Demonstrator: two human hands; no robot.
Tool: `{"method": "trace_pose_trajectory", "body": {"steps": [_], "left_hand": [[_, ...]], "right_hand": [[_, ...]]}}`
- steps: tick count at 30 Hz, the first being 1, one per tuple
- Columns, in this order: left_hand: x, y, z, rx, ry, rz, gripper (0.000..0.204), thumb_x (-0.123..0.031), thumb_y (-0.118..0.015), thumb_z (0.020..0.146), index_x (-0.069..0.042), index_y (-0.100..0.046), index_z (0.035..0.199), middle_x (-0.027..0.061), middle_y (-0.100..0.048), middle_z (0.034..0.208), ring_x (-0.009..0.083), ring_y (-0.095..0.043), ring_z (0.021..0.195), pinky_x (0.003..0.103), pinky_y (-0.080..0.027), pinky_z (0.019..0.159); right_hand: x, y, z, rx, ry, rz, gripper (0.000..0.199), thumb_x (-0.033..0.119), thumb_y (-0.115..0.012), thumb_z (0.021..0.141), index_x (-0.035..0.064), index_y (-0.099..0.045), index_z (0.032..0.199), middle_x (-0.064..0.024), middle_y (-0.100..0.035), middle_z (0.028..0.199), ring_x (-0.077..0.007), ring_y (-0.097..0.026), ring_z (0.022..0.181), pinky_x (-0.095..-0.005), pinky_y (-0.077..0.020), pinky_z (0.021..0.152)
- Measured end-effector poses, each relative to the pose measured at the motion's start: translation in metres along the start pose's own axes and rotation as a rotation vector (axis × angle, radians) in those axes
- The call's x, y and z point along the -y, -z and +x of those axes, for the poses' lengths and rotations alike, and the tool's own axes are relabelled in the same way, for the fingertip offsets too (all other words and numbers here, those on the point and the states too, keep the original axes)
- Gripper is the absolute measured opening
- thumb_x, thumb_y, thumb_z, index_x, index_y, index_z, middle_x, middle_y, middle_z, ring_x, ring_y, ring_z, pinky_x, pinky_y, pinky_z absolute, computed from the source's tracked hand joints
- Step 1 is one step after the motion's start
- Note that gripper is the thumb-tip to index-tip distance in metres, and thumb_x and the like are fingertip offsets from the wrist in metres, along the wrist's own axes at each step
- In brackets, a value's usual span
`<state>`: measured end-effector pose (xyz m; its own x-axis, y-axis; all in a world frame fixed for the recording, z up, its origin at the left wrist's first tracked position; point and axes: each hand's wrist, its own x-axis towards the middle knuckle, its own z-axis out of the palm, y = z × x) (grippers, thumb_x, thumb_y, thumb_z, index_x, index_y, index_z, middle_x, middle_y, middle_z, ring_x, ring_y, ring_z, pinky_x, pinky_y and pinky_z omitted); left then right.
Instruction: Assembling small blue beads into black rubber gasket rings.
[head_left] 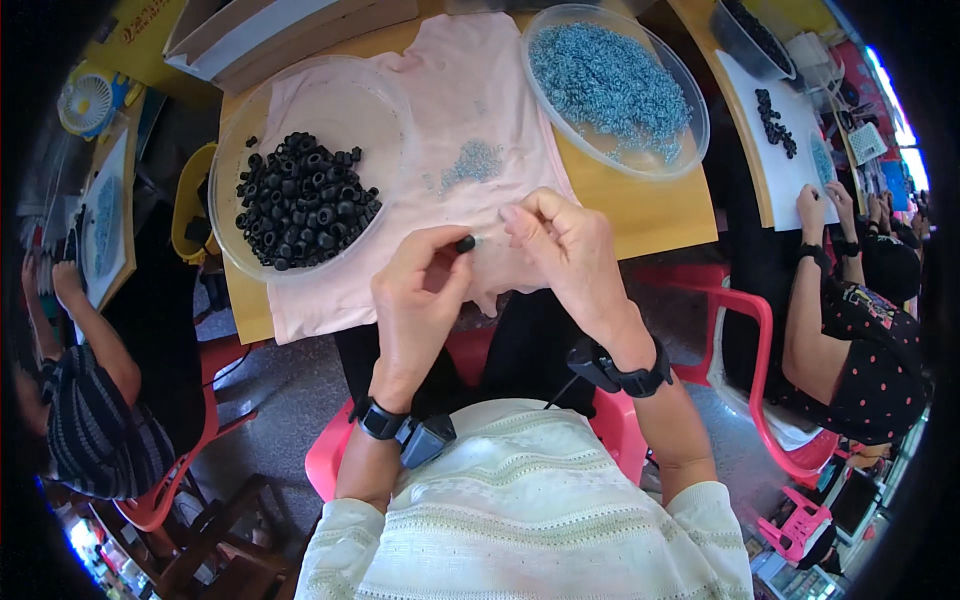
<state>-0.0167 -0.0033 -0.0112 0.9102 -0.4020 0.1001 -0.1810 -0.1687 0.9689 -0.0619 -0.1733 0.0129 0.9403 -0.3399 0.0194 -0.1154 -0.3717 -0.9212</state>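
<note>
Pinching a small black ring between thumb and forefinger, the left hand holds it just left of the right hand, whose fingertips press together on something too small to make out. The ring is dark, round and stubby; its axis cannot be told.

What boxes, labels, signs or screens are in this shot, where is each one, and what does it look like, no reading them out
Cardboard box: top edge, behind the table; long, flat, tan with a white face.
Yellow printed panel: top left corner; bright yellow with small red markings.
White boxy packages: top right on the neighbouring table; small, pale, too blurred to detail.
No screens show clearly.
</note>
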Motion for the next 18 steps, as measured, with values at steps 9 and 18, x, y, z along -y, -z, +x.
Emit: {"method": "trace_pose_trajectory", "body": {"steps": [9,18], "left_hand": [[0.005,0.004,0.001,-0.042,0.150,-0.294,0.023,0.003,-0.063,0.089,0.004,-0.062,0.112,0.0045,-0.064,0.101,0.0089,-0.061,0.092,0.022,-0.049,0.084],[0.006,0.004,0.001,-0.031,0.165,-0.198,0.023,0.003,-0.063,0.089,0.004,-0.062,0.112,0.0054,-0.065,0.103,0.0105,-0.061,0.096,0.023,-0.048,0.088]], "right_hand": [[-0.018,0.005,-0.011,-0.069,0.004,0.098,0.011,0.007,-0.065,0.088,-0.0027,-0.064,0.093,-0.0131,-0.066,0.079,-0.0165,-0.064,0.071,-0.0287,-0.0502,0.067],[-0.036,0.050,-0.012,-0.456,0.126,-0.368,0.014,0.003,-0.069,0.082,0.0048,-0.069,0.096,-0.0090,-0.066,0.080,-0.0210,-0.064,0.064,-0.0305,-0.0491,0.059]]}}
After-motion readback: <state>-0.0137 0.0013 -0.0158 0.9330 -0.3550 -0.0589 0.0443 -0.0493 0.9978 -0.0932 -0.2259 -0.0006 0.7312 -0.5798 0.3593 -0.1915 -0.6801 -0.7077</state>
